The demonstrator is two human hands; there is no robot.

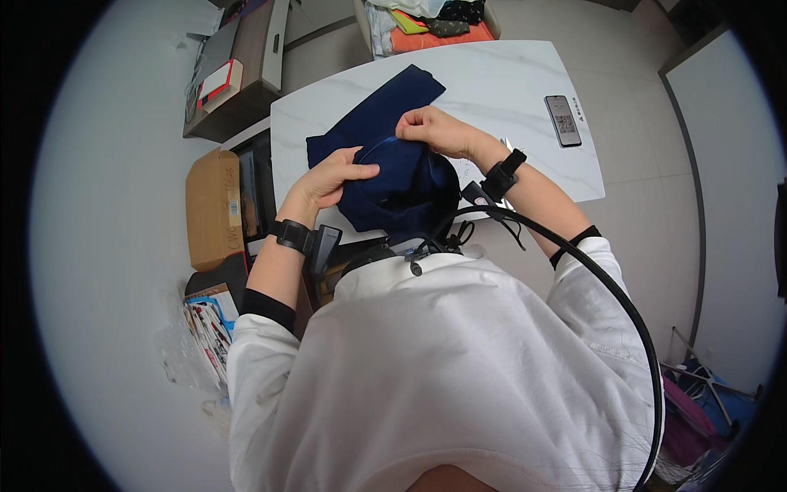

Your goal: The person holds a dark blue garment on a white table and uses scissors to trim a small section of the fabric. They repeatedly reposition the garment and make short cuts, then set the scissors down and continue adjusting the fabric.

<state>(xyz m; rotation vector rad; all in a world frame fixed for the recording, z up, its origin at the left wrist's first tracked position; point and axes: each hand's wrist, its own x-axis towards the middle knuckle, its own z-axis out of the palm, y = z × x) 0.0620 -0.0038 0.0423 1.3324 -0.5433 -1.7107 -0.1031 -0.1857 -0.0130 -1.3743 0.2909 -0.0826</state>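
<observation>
A navy blue garment (393, 184) is spread between my two hands at the near edge of the white marble-patterned table (498, 74). My left hand (335, 175) grips its left side, thumb lying on top of the cloth. Higher up and to the right, my right hand (433, 130) pinches the garment's edge between thumb and fingers. A long flat part of the navy cloth (384, 101) stretches away over the tabletop, and the near part hangs in folds close to my body. Which garment it is, I cannot tell.
A smartphone (562, 121) lies at the table's right side. Beyond the far edge, a chair holds folded clothes (439, 37). A cardboard box (212, 209) and a wood-toned cabinet (246, 92) stand to the left. A black cable (605, 295) arcs past my right arm.
</observation>
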